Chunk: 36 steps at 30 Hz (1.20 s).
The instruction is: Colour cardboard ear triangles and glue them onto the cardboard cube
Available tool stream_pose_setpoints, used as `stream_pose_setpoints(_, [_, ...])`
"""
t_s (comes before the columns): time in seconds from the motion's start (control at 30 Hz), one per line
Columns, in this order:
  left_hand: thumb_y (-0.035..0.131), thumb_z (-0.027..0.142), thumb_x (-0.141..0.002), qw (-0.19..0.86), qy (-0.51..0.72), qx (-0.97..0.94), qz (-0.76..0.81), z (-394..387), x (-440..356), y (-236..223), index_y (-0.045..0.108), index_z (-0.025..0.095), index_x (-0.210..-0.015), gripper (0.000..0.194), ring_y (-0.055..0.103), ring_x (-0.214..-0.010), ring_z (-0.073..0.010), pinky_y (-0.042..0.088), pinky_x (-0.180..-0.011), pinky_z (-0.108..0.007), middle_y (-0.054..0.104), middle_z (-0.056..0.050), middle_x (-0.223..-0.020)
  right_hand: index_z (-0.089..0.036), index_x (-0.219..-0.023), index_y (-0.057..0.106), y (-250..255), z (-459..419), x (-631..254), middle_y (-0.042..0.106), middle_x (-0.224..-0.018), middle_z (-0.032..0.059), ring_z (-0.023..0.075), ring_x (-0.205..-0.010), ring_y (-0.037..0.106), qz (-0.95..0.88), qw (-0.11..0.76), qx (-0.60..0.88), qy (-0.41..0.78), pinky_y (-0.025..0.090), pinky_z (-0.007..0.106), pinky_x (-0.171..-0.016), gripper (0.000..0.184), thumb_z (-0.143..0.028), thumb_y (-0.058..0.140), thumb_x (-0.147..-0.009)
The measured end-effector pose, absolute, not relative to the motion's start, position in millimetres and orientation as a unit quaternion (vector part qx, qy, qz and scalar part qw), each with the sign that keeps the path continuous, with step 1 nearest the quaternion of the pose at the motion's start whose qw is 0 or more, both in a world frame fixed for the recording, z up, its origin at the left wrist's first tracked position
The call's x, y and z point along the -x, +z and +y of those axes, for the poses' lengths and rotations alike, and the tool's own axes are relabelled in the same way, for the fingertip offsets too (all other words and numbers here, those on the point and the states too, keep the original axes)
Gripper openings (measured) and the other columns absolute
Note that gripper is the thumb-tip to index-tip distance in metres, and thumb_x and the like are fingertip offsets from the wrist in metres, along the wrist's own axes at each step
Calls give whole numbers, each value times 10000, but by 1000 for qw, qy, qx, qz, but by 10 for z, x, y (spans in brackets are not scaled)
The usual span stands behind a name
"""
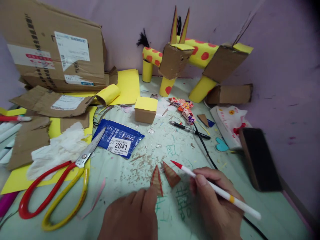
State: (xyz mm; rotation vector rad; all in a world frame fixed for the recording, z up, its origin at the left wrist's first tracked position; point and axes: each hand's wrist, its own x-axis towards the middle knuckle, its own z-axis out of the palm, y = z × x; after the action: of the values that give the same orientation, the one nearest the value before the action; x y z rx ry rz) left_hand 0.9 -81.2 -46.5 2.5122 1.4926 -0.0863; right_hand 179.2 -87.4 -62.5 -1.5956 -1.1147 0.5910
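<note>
My right hand [216,200] grips a white marker [220,190] with a red tip, its point tilted up and left above the table. My left hand [132,213] is closed, its fingertips pressing the lower end of a small cardboard triangle [156,180] edged in red. Just right of it lies a second cardboard triangle [171,175], below the marker tip and apart from it. Cardboard crumbs [140,163] are scattered behind both pieces. Green writing [183,201] marks the table cover between my hands.
Large scissors [83,161] with red and yellow handles lie left, beside a blue packet [118,137]. A phone [261,160] lies right. A patterned glue gun [183,108] trails a black cord [206,150]. Yellow cardboard animals [175,60] and a carton [62,50] stand behind.
</note>
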Motion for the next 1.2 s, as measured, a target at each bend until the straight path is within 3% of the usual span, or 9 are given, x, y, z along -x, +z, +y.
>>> stream_pose_setpoints(0.23, [445,91,-705,164,-72,-827,533,-731,-24,-428,322,252,-1394,718,669,-720,-171,472,-581,-230,701,-26,-864,-205,-721,658,-472,-845,-1935,588,-521,-9,135,-465,513,-455,488,692,277,390,229,-423,187,-369,612,-798])
stream_pose_setpoints(0.53, [372,35,-732,36,-140,-842,520,-732,-127,-400,409,201,-1360,650,636,-602,-175,458,-555,-256,653,-45,-701,-180,-710,647,-472,-592,-1861,657,-564,2,124,-477,572,-631,415,571,322,433,220,-449,160,-260,564,-820])
stream_pose_setpoints(0.8, [388,80,-734,141,-183,-828,511,-654,-148,-351,310,177,-1412,689,672,-671,-245,504,-571,-352,687,-86,-829,-172,-701,610,-605,-567,-1888,666,-546,20,139,-471,568,-609,433,549,375,416,235,-447,197,-287,531,-840])
stream_pose_setpoints(1.03, [419,34,-696,83,-188,-823,529,-692,-216,-293,420,177,-1354,674,671,-672,-222,501,-587,-314,705,-88,-821,-171,-639,588,-577,-585,-1925,575,-509,-15,107,-442,473,-634,415,521,392,349,220,-436,204,-247,526,-818])
stream_pose_setpoints(1.2, [439,59,-713,103,-186,-825,524,-684,-188,-334,356,181,-1392,695,668,-644,-213,492,-573,-296,704,-87,-805,-163,-645,601,-565,-585,-1924,587,-535,-11,105,-461,487,-647,401,509,402,364,222,-464,199,-245,535,-814])
